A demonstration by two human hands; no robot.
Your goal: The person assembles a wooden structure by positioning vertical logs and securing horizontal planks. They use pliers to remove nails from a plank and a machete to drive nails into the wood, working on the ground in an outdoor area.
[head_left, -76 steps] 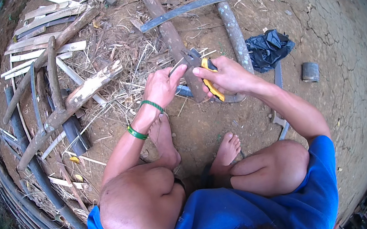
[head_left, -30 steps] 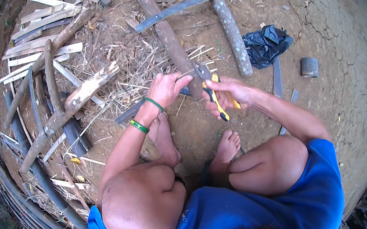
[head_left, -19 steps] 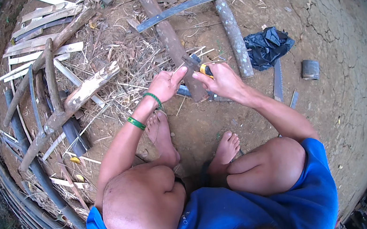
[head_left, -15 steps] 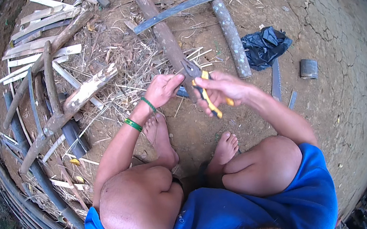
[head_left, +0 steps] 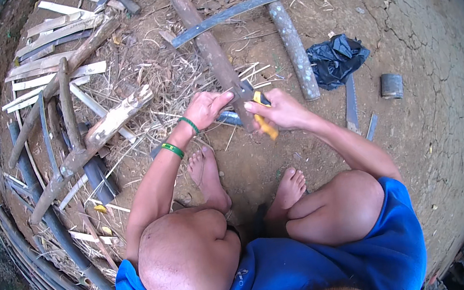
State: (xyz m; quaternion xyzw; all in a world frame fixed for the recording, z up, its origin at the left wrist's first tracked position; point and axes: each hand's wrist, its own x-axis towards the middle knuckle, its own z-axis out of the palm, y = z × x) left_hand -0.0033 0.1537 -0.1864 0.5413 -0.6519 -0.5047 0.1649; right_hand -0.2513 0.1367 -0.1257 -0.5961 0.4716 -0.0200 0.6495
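Note:
My right hand (head_left: 282,111) grips a pair of pliers (head_left: 265,127) with yellow-and-black handles. The pliers' dark jaws lie over the lower part of a brown wooden pole (head_left: 218,60), close to my left fingertips. My left hand (head_left: 206,110), with green bands on its wrist, is closed in a pinch at the pole's left side. Whatever sits between its thumb and finger is too small to name. A grey split-bamboo strip (head_left: 233,15) crosses this pole and a second, mottled pole (head_left: 288,40) to its right. Beneath my left hand a bluish piece (head_left: 230,117) shows partly.
Pale split strips (head_left: 57,36), branches and a thick peeled log (head_left: 114,119) lie at the left. A hammer (head_left: 126,1) rests at the far left. Right of the poles are a crumpled black plastic bag (head_left: 339,60), a saw blade (head_left: 351,104) and a grey cylinder (head_left: 391,86).
The pliers have turned in my right hand; their handles look closer together and the jaws now lie lower over the pole. My left hand keeps its pinch nearly in place.

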